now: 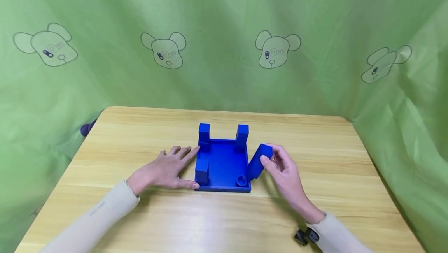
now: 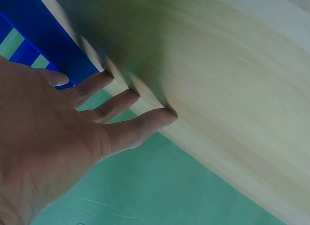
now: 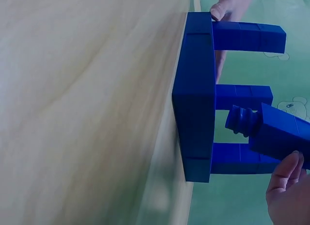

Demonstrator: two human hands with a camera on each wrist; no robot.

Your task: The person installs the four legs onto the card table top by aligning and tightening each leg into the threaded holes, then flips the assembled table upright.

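Observation:
A shallow blue square base (image 1: 225,163) lies on the table with three blue block legs upright at its corners. Its near right corner has a round threaded socket (image 1: 242,181) with no leg in it. My right hand (image 1: 285,171) pinches a loose blue leg (image 1: 259,162) between thumb and fingers, tilted beside that corner. The screw-threaded end of the leg (image 3: 242,120) shows in the right wrist view, apart from the base. My left hand (image 1: 171,169) has its fingers spread and touches the base's left side with thumb and a fingertip.
A light wooden table (image 1: 147,214) carries everything. Green curtains (image 1: 224,85) with drawn bear heads hang behind and at the sides. A small black device (image 1: 306,236) sits at the right cuff. Something dark purple (image 1: 87,128) shows past the table's left edge.

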